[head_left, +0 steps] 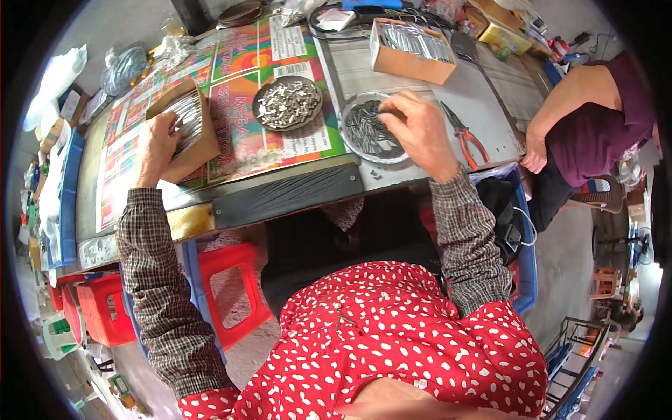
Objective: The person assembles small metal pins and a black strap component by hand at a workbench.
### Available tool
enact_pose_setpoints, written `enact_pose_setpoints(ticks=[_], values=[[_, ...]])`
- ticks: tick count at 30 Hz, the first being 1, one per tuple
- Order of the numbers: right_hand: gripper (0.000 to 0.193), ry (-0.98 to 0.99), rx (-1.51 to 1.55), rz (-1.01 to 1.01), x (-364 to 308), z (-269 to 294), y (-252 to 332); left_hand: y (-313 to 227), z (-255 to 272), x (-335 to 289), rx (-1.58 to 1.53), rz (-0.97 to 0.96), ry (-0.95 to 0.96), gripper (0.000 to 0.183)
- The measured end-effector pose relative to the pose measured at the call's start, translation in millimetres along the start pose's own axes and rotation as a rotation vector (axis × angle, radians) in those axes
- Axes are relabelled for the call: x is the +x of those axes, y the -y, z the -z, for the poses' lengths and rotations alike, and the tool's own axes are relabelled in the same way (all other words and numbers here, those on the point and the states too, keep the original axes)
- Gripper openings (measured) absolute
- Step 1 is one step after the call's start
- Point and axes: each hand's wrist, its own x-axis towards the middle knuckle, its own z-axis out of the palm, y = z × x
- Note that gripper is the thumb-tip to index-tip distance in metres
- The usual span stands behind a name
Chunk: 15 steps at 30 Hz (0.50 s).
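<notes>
My left hand [159,143] is at the near left side of an open cardboard box [197,155], its fingers closed together against the slim silvery pieces [186,117] packed inside. What it pinches is hidden. My right hand [420,129] hovers over the right rim of a pale round bowl [348,145], thumb and fingers drawn together; anything between them is too small to make out. Dark, thin metal pieces [369,128] fill that bowl. Between my hands, a dark round dish [258,112] holds many short, silvery cylindrical bits [288,102].
Red-handled pliers [463,134] lie right of the bowl. Behind it stands another cardboard box [409,73] of silvery strips. Printed cardboard [241,143] covers the table's left part. At the right edge rests another person's hand [535,152]. A red stool [234,297] stands below.
</notes>
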Motion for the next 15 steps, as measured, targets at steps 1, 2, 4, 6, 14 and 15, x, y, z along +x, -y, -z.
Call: enact_pose_setpoints(ticks=[1, 2, 4, 6, 14, 15], values=[[0.009, 0.004, -0.001, -0.001, -6.4, 4.2, -0.4, 11.2, -3.9, -3.8, -0.002, 0.002, 0.002, 0.018], [0.009, 0.072, 0.004, -0.038, -12.4, 7.5, -0.6, 22.6, -8.5, -8.3, 0.012, -0.032, -0.066, 0.017], [0.009, 0.144, -0.002, -0.064, -23.7, 11.3, -4.9, 18.5, -8.2, -2.1, 0.097, 0.003, -0.016, 0.017], [0.009, 0.148, -0.032, -0.065, -31.2, 9.7, -6.6, 10.0, -6.5, -2.6, 0.097, 0.032, -0.053, 0.018], [0.01, 0.103, -0.225, 0.041, -34.1, -4.6, -9.7, -42.6, 23.2, -32.0, -0.024, 0.243, -0.413, 0.017], [0.01, 0.102, -0.221, 0.039, -33.6, -6.8, -11.0, -50.3, 27.3, -38.8, -0.02, 0.242, -0.411, 0.017]])
